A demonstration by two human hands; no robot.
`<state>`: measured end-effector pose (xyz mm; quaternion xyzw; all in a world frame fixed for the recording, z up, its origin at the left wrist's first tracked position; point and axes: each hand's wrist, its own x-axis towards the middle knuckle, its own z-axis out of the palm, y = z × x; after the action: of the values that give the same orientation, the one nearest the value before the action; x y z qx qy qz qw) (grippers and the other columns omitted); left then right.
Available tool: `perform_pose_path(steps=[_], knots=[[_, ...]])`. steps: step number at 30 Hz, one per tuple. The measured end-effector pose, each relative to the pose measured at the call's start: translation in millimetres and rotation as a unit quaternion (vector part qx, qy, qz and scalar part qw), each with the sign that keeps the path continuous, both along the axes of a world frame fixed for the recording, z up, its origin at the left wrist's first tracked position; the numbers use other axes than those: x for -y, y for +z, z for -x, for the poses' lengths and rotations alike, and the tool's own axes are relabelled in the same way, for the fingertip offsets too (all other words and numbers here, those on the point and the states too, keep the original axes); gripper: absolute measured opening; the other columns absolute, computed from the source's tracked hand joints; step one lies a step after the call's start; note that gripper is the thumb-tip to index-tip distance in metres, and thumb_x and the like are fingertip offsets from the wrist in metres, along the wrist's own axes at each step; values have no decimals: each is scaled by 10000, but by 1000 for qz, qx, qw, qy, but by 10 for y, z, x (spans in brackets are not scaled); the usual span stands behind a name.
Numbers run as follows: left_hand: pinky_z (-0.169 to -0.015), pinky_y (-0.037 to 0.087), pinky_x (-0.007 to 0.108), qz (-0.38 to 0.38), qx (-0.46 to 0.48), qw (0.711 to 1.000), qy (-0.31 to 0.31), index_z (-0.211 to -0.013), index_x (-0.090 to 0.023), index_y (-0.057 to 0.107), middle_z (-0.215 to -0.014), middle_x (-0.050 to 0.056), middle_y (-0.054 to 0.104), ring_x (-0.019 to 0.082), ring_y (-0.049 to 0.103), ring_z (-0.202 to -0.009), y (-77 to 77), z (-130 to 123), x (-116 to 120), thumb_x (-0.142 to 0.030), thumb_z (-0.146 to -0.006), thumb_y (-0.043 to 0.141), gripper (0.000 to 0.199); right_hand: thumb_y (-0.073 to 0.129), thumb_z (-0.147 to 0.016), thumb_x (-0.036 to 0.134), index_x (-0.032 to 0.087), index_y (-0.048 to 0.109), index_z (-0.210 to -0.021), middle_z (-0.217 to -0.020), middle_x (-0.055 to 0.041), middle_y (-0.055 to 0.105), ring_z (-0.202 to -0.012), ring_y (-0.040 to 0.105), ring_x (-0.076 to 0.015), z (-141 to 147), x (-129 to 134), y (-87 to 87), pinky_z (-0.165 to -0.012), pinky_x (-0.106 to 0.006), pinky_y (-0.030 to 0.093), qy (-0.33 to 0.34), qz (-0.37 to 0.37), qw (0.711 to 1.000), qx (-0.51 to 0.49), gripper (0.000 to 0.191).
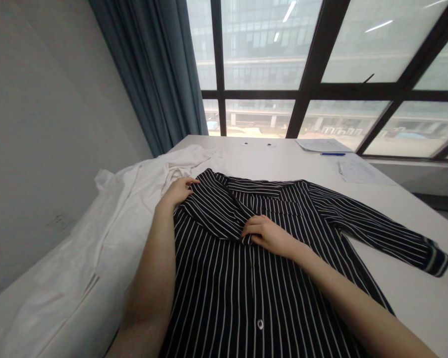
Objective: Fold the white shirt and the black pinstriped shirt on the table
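Observation:
A black shirt with white stripes (224, 278) lies spread on the white table, front up, a button showing low on its placket. Its left-hand sleeve is folded inward across the chest, while the other sleeve (373, 221) stretches out to the right. At the fold near the shoulder, my left hand (181, 190) touches the cloth with thumb and fingers slightly apart; whether it pinches any fabric is hard to see. My right hand (265, 232) is closed on the end of the folded sleeve, over the middle of the chest.
Rumpled white cloth (123, 214) covers the table's left side. Papers (323, 145) and a blue pen (333, 154) lie at the far right of the table (246, 159). Behind stand a blue curtain (164, 69) and a dark-framed window; a grey wall is at left.

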<state>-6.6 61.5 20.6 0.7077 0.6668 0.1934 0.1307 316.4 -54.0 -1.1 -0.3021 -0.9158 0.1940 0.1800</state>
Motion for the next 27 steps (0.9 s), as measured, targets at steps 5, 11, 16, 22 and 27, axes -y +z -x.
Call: perform_pose_path(steps=[5, 11, 16, 22, 27], knots=[[-929, 491, 310, -24, -32, 999, 21, -1173, -154, 694, -1028, 83, 705, 217, 646, -988, 38, -4, -17, -19, -703, 509, 522, 632, -873, 215, 232, 732, -1005, -1009, -16, 726, -958, 657, -165, 5, 17, 71, -953, -365, 464, 44, 61, 996, -45, 167], [-1085, 366, 351, -80, -124, 989, -22, -1202, -163, 670, -1241, 118, 620, 246, 544, -1200, 150, -467, 23, -86, -867, 415, 428, 455, -983, 322, 220, 716, -973, -974, -32, 735, -943, 663, -187, 31, 23, 32, -922, -394, 478, -105, 0, 989, -100, 280], [-1001, 440, 381, -13, -178, 982, -66, -1086, -177, 698, -1164, 128, 659, 261, 597, -1131, -114, -897, 92, -146, -892, 475, 297, 515, -940, 268, 213, 637, -1206, -1298, -61, 637, -1304, 479, -241, 49, 1, -267, -1078, -466, 365, -123, -39, 991, -37, 298], [-1139, 202, 528, -24, -213, 975, -64, -1411, -182, 452, -1511, 164, 397, 300, 293, -1429, -490, -891, 167, -310, -981, 399, 452, 439, -947, 270, 215, 484, -1410, -1502, -63, 448, -1422, 319, -251, 44, 0, -438, -1125, -496, 292, -144, -69, 985, 70, 468], [-1150, 174, 528, -8, -236, 969, -80, -1485, -179, 366, -1563, 133, 316, 307, 231, -1458, -544, -769, 113, -443, -1000, 315, 555, 404, -966, 291, 234, 440, -1446, -1523, -51, 417, -1429, 307, -241, 46, 7, -428, -1135, -494, 279, -140, -83, 982, 91, 485]])
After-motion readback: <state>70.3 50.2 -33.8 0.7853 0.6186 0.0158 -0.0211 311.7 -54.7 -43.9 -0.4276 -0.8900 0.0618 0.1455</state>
